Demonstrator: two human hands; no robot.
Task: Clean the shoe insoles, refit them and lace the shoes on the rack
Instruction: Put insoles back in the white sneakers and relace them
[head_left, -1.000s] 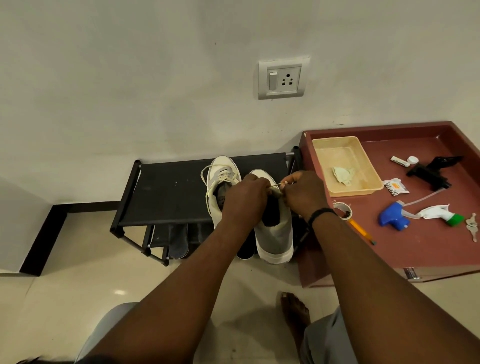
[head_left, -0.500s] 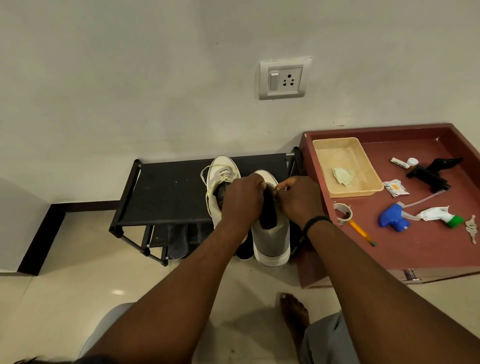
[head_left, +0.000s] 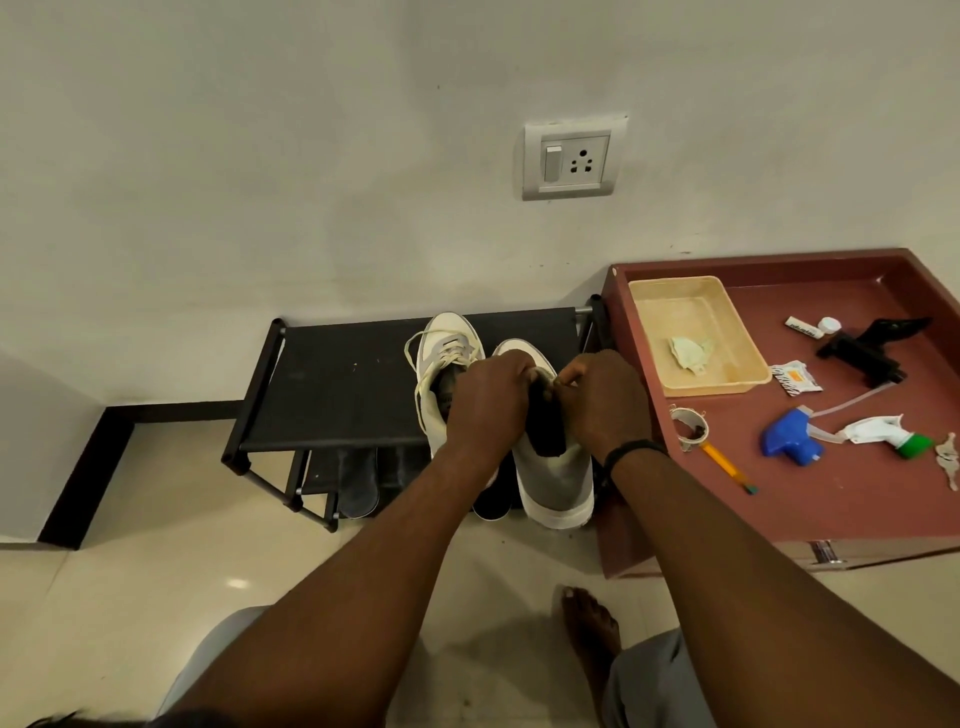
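On the black shoe rack (head_left: 332, 384) stand two off-white shoes, the left shoe (head_left: 441, 358) with cream laces and grey panels, the right shoe (head_left: 556, 473) pale grey at its heel with a white sole and a black lining. To the right, the reddish-brown table (head_left: 857, 519) carries a pale yellow tray (head_left: 748, 374) holding a whitish-green crumpled cloth (head_left: 690, 353), a blue spray head (head_left: 789, 440), a white nozzle (head_left: 883, 432) with a green tip, an orange pencil (head_left: 723, 465), a black clamp (head_left: 867, 348) and a white-and-orange sachet (head_left: 794, 378). The wall is off-white with a white-and-grey socket (head_left: 571, 158), the floor cream and glossy, edged by a black skirting (head_left: 88, 467), and a black band (head_left: 631, 451) circles the right wrist.
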